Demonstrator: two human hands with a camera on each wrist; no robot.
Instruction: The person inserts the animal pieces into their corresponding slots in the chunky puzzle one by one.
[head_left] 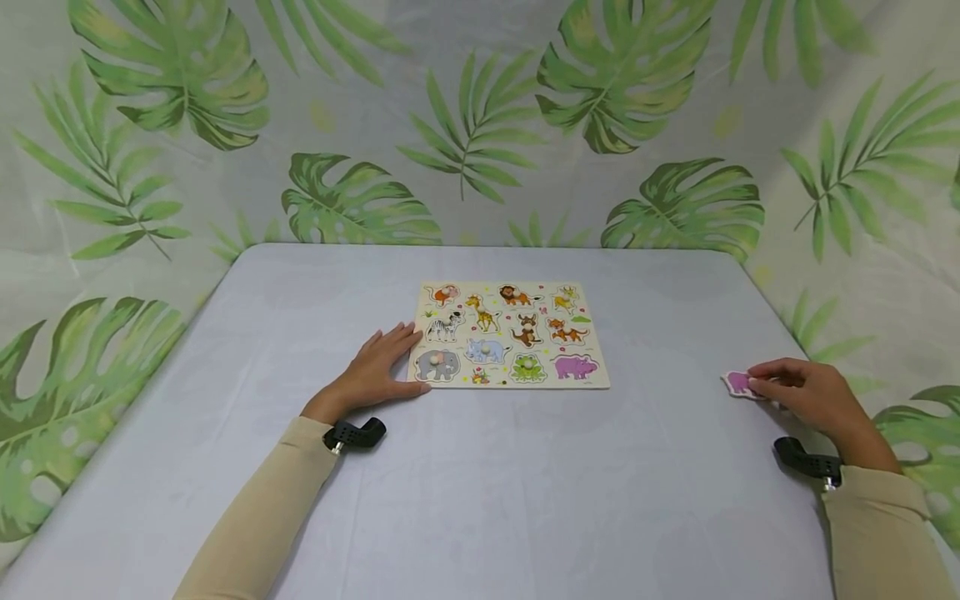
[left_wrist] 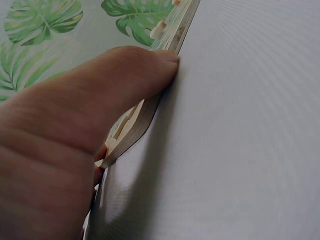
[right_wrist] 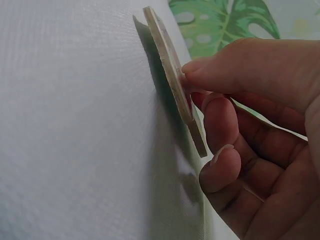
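My left hand (head_left: 377,365) rests at the left edge of a wooden animal puzzle board (head_left: 596,344), fingers along its side and thumb at its front left corner. In the left wrist view the thumb (left_wrist: 120,75) presses against the board's edge. Off to the right, my right hand (head_left: 813,396) pinches a purple hippo puzzle piece (head_left: 737,383). The right wrist view shows this piece (right_wrist: 170,65) edge-on, tilted close over the tabletop, with thumb and fingertips at its knob side. A printed purple hippo shape (head_left: 575,367) without a knob shows at the board's front right.
Knobbed animal pieces fill the rest of the board, among them an elephant (head_left: 437,365), a frog (head_left: 528,367) and a lion (head_left: 517,295). A white cloth covers the table (head_left: 480,500). Leaf-patterned fabric (head_left: 495,100) hangs behind and at the sides.
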